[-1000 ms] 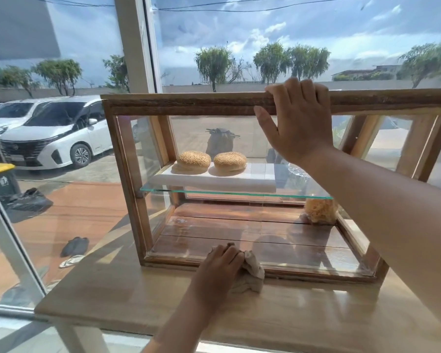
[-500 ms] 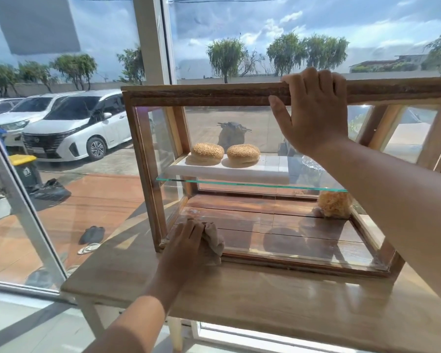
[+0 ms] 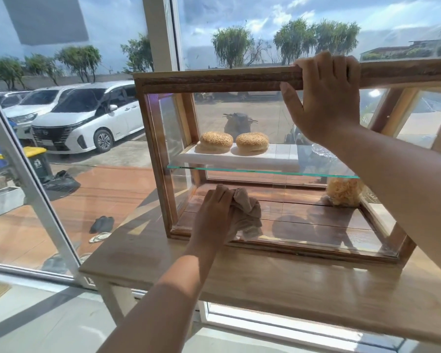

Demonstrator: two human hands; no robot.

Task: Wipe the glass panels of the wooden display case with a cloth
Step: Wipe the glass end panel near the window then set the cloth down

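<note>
**Case near the edge, push with care**

Left hand (image 3: 214, 215) presses the bunched cloth (image 3: 247, 212) on the front glass at 7 o'clock of the display case (image 3: 214, 80). Right hand (image 3: 323, 98) grips the top rail at 1 o'clock. Hard wiping may slide the case twd the surface (image 3: 265, 284) edge, w/ little room in front. Buns (image 3: 233, 145) inside could shake.

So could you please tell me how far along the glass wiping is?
Nothing can be confirmed as finished. In hand: the left hand presses a beige cloth low on the display case's front pane, while the right hand grips its top rail. Left: the upper front pane and side panes look untouched.
</note>
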